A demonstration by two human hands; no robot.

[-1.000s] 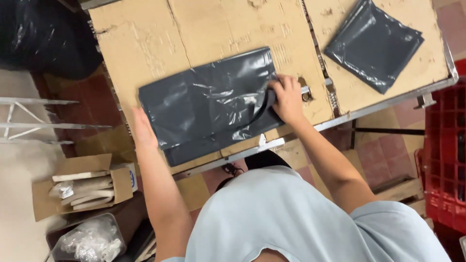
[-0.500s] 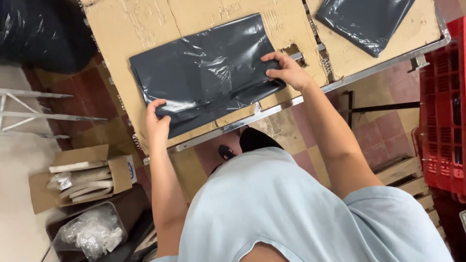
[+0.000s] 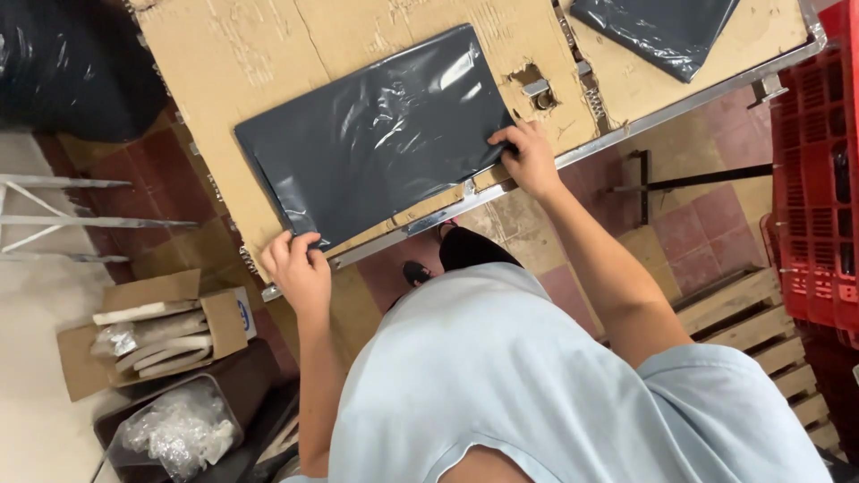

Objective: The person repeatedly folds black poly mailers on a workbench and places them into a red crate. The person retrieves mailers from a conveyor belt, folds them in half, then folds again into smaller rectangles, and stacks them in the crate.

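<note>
A dark grey plastic mailer bag (image 3: pixel 380 139) lies flat on the cardboard-covered table (image 3: pixel 242 63), its near edge along the table's metal rim. The left hand (image 3: pixel 298 268) pinches the bag's near-left corner, fingers curled over it; the right hand (image 3: pixel 530 156) clasps the near-right corner the same way. To handle it well, both grips should keep even tension — the film is slick and creases easily — and move together, so neither corner lags. A second grey bag (image 3: pixel 658 31) lies far right.
</note>
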